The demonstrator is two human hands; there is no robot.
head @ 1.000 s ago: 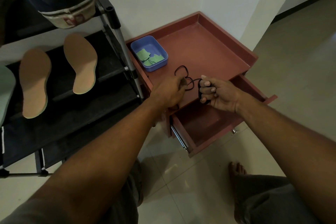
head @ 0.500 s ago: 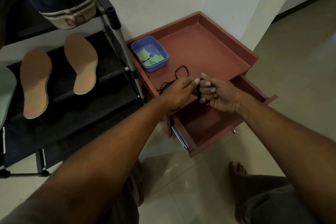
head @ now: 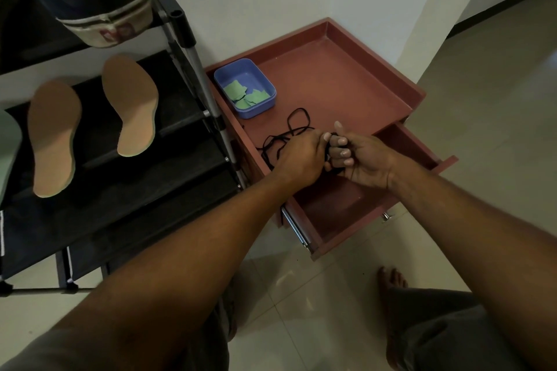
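Item 1, left hand: it is showing me its back, fingers curled down and pinching a black lace. The fingertips themselves are hiding under the knuckles, so I am not seeing the exact pinch.

Item 2, right hand: it is closing round a dark wad of the same lace, thumb sticking up and fingernails facing me. The two hands are touching at the knuckles, over the front edge of the counter.

Item 3, the lace: thin, flat-looking, black, matte. Its loose part is lying on the red counter top in slack loops and a small tangle just behind the left hand, one loop reaching toward a blue tub. The rest is running under both hands. I am not making out either end, nor how much is bunched in the right fist.

Item 4, surroundings: the tub is holding green paper scraps. A drawer is standing pulled out below the hands, its inside partly covered by the right forearm. A black shoe rack is standing left of the counter, carrying two tan insoles and, above them, a shoe cut off by the frame. A bare foot is showing on the tiled floor.
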